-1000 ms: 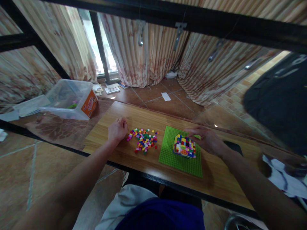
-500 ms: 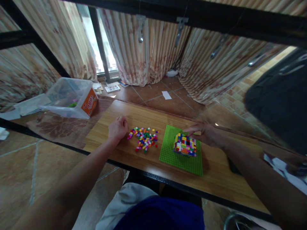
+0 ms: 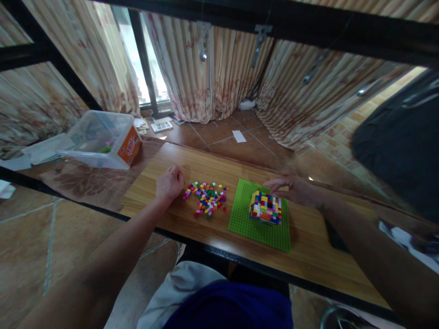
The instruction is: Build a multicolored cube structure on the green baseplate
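Observation:
On the green baseplate (image 3: 240, 219) stands a box-shaped structure of many-coloured toy bricks (image 3: 265, 209), with a dark gap in its top. My right hand (image 3: 291, 189) is at the structure's back right edge, fingers stretched out over it and thumb lower, a little apart. Whether the fingertips touch the bricks is hard to see. Left of the baseplate lies a loose pile of small coloured bricks (image 3: 209, 198). My left hand (image 3: 170, 183) rests closed on the tabletop at the pile's left side; its curled fingers hide whatever may be inside.
The wooden table (image 3: 192, 160) runs across in front of me. A clear plastic bin (image 3: 92, 137) with an orange label stands at the left, a few coloured pieces inside. A dark flat object (image 3: 334, 237) lies under my right forearm. Curtains (image 3: 236, 73) hang behind.
My right hand's fingers have lifted slightly and drawn a bit away from the brick structure's top. My left hand stays closed beside the pile.

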